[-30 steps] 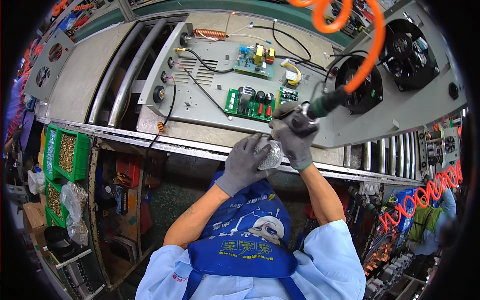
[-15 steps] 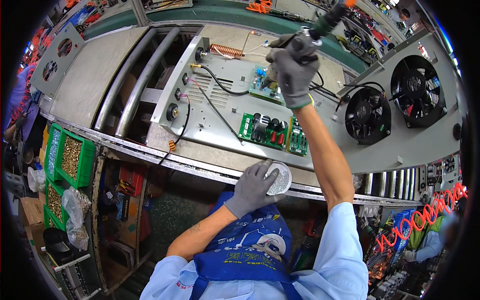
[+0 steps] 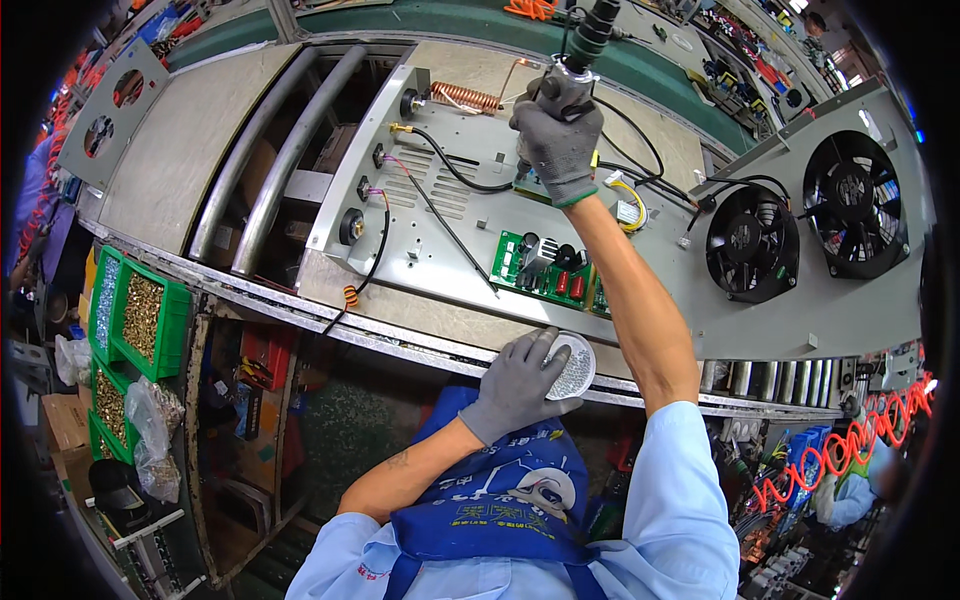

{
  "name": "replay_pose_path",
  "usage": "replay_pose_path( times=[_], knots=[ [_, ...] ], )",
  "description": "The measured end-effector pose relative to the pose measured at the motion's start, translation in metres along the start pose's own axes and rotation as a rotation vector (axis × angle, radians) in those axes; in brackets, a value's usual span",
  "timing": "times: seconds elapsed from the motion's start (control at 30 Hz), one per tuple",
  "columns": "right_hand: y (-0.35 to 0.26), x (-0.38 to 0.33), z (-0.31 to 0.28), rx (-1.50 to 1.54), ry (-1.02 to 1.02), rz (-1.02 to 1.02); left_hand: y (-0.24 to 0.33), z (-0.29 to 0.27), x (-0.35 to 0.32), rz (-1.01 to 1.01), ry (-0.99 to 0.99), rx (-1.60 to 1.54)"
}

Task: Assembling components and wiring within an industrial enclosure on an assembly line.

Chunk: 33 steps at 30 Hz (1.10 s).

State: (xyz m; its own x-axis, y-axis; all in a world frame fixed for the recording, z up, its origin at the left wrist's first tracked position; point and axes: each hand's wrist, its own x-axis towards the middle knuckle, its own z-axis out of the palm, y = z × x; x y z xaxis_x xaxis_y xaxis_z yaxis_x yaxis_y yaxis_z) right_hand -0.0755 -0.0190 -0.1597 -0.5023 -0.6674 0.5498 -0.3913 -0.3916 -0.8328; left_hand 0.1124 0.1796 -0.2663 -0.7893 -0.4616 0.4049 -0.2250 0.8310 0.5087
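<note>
Fig.: right hand point(image 3: 557, 140), gloved, fingers clamped round a pneumatic screwdriver point(image 3: 580, 50) held upright over the far part of the grey metal chassis point(image 3: 450, 230) on the table. Risk: bit may slip onto nearby black wires point(image 3: 450, 170) or the green circuit board point(image 3: 545, 272). Left hand point(image 3: 515, 385), fingers curled on a small round screw dish point(image 3: 572, 365) at the table's near edge; could tip & spill

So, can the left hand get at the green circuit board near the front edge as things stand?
Probably yes: the left hand rests at the bench edge holding a small round dish, and the green circuit board lies just beyond, uncovered. The dish occupies its fingers, though.
</note>
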Motion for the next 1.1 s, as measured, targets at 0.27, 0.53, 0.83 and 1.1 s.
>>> replay_pose_path(
  times=[0.27, 0.53, 0.83, 1.1],
  knots=[
    [-0.009, 0.006, 0.006, -0.019, 0.106, 0.057, 0.004, -0.003, 0.000, 0.027, 0.011, 0.047],
    [-0.101, -0.076, -0.074, 0.300, 0.082, -0.046, 0.004, -0.002, 0.000, 0.003, 0.025, 0.044],
    [-0.115, -0.178, -0.118, 0.118, 0.023, 0.286, 0.003, 0.001, -0.002, 0.012, 0.081, -0.050],
    [-0.071, -0.191, -0.112, 0.203, 0.077, 0.191, 0.003, 0.001, -0.002, 0.004, 0.083, -0.048]
  ],
)
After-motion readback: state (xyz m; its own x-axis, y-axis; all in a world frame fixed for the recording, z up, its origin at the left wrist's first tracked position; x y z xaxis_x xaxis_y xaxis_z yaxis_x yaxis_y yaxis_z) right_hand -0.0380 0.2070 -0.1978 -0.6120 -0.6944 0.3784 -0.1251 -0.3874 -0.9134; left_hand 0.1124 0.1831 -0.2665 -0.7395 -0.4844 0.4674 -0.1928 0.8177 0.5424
